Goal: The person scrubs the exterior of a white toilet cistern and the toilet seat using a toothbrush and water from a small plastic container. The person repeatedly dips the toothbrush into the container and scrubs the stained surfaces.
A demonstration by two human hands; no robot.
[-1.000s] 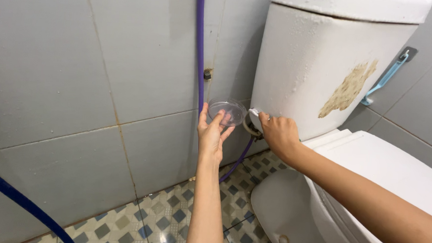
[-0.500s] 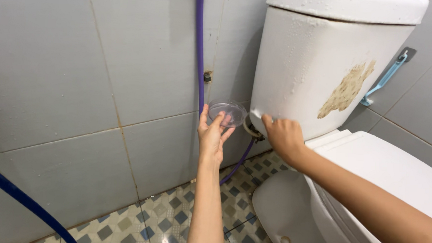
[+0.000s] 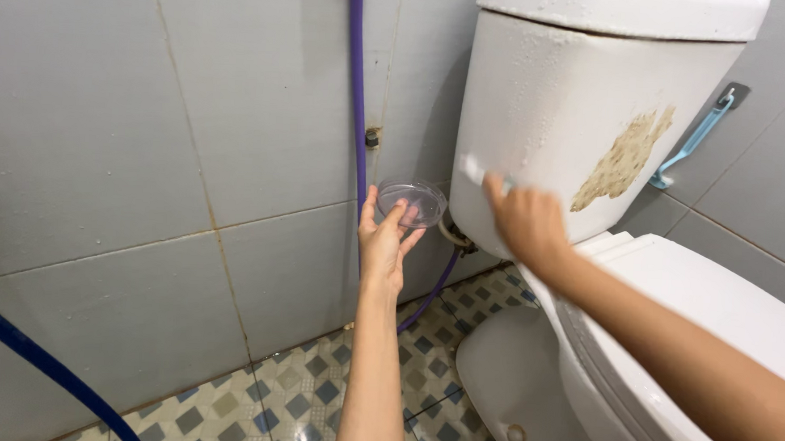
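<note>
The left hand (image 3: 384, 242) pinches a clear, round, shallow dish (image 3: 411, 202) at frame centre; the right hand (image 3: 527, 220) grips a small white swab (image 3: 473, 169) against the toilet tank (image 3: 560, 104).

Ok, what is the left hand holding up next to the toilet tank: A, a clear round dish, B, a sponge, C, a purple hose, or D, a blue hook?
A: the left hand holds a clear round dish at its fingertips, beside the white toilet tank, with the purple hose running down the wall behind it.
</note>
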